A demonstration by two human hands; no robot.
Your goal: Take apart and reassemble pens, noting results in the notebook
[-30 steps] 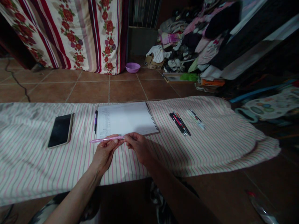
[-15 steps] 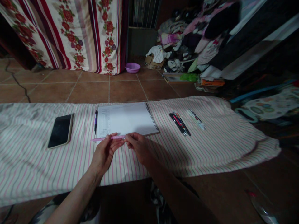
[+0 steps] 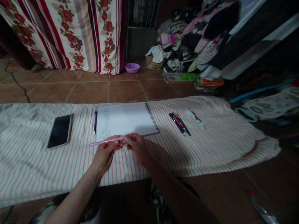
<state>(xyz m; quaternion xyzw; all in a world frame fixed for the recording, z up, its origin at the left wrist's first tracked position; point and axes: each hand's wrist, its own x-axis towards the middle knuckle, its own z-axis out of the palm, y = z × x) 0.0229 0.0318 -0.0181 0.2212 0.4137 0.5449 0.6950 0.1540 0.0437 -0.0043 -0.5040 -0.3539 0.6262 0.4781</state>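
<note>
A slim pink pen [image 3: 100, 142] lies across both hands, just in front of the notebook's near edge. My left hand [image 3: 107, 152] is closed around its middle, thumb on top. At the pen's right end, my right hand [image 3: 135, 145] pinches it, and the fingers hide that tip. Behind the hands, a spiral notebook [image 3: 128, 118] lies open at a mostly white page with small print along its left side. A dark purple pen [image 3: 95, 122] rests along the notebook's left edge.
A phone [image 3: 60, 131] lies on the striped cloth [image 3: 79, 168] at left. Right of the notebook are several dark pens [image 3: 179, 123] and some white pens or markers [image 3: 195, 119]. Beyond are a purple basin [image 3: 132, 68], a floral curtain [image 3: 70, 34] and piled clothes [image 3: 187, 40].
The pink pen's left end has dipped slightly and shifted left. My left fingers and thumb have closed over the pen, where before they were more spread. My right hand has barely moved.
</note>
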